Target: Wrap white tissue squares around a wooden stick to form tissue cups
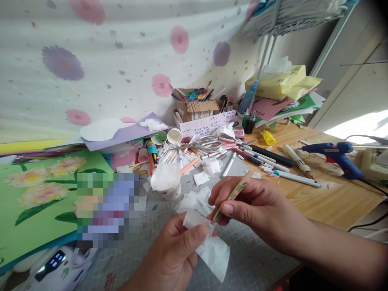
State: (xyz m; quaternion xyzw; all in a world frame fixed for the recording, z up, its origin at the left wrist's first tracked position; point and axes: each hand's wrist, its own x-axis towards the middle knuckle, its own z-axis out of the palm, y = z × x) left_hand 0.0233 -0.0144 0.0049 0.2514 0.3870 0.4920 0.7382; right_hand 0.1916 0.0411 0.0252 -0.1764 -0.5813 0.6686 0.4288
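Observation:
My left hand (177, 250) pinches a thin white tissue piece (216, 256) between thumb and fingers, with one end of it hanging down to the right. In my right hand (260, 206) is a slim wooden stick (236, 191) with green markings, gripped like a pen. Its lower tip meets the tissue close to my left thumb. Behind my hands lie loose white tissue pieces (194, 200) on the grey cutting mat (121, 262). A white paper cup (166, 182) stands just beyond, with white paper over its mouth. Some fingers of both hands are hidden.
Scissors (207, 143) lie on a heap of markers and pens at the back. Behind them is a cardboard box (197, 110) of brushes. A blue glue gun (333, 151) with its cord is at right. On the left are a green flower picture (57, 202) and a white device (57, 268).

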